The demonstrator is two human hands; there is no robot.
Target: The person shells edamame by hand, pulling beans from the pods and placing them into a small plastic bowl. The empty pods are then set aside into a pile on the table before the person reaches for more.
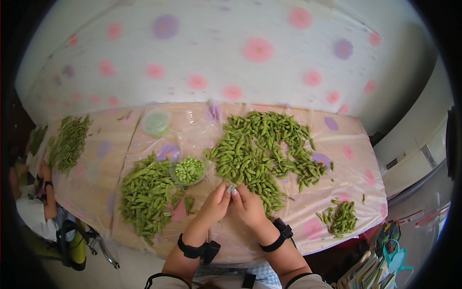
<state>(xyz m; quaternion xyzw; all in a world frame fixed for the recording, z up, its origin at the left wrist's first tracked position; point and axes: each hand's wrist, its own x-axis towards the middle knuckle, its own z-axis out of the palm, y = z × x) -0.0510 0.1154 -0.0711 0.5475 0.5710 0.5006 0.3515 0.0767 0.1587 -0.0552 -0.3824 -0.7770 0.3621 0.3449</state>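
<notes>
My left hand (215, 204) and my right hand (248, 206) meet at the table's near edge, fingertips pinched together on one green soybean pod (232, 188). Just beyond them lies a big heap of whole pods (262, 149). A clear plastic bowl of shelled beans (189, 170) stands left of the hands. Left of the bowl is a pile of paler, emptied pods (147, 195). Both wrists wear black straps.
A small pod heap (340, 217) lies at the table's right corner and another pile (70, 140) at the far left. A lidded clear tub (156, 122) stands behind the bowl. Another person (36, 202) sits at the left end. The flowered plastic tablecloth (337, 144) covers the table.
</notes>
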